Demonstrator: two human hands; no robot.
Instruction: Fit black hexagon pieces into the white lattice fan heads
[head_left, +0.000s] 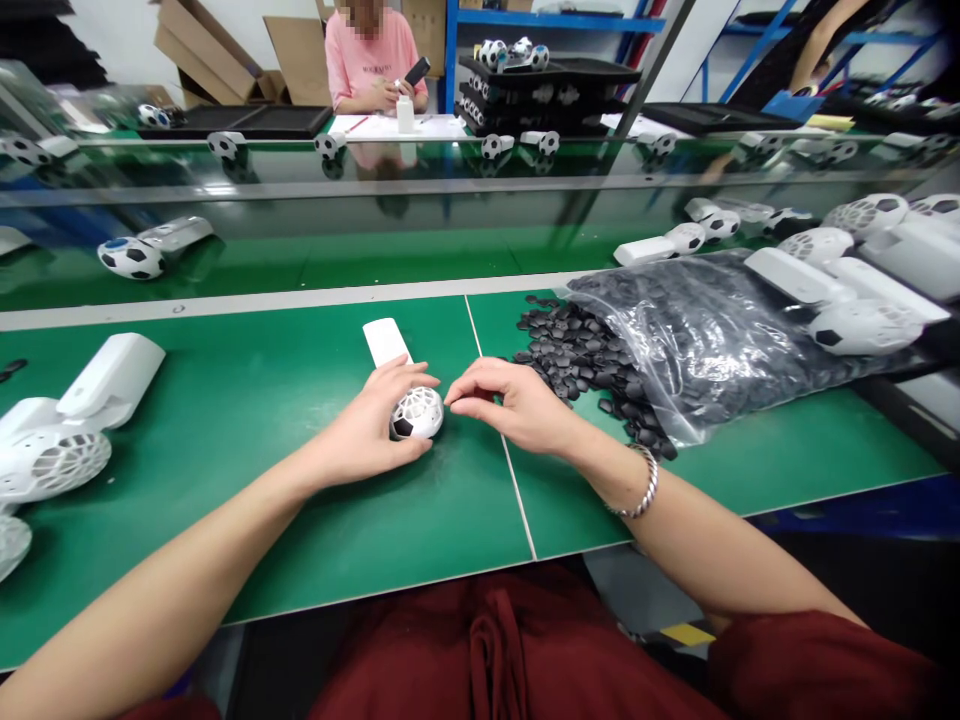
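The fan (pixel 415 412) lies on the green mat (pixel 247 420) in front of you, just left of the seam (pixel 517 490) between the two mat panels. Its long axis runs near to far: the round ball-shaped head is at the near end and the white handle points away from you, leaning slightly left.

Your left hand (pixel 367 430) is closed around the head from the left side. Your right hand (pixel 517 405) sits just right of the head, fingers curled and fingertips drawn close together at it. You cannot tell whether they pinch anything. A bracelet (pixel 643 485) circles that wrist.

You have one fan in hand. Two more white fans (pixel 67 430) lie at the far left, one cut off by the frame. A single loose heap of black pieces (pixel 570 350) spills from one plastic bag (pixel 697 330) just right of your right hand. Behind the bag sits a stack of fans (pixel 847 300), too overlapped to count.

A broad stretch of mat separates your left hand from the left fans. The table's near edge runs close under your forearms, and the far edge meets a conveyor belt (pixel 337 255) carrying one fan on the left (pixel 146 250). Beyond it a person (pixel 373 60) works.
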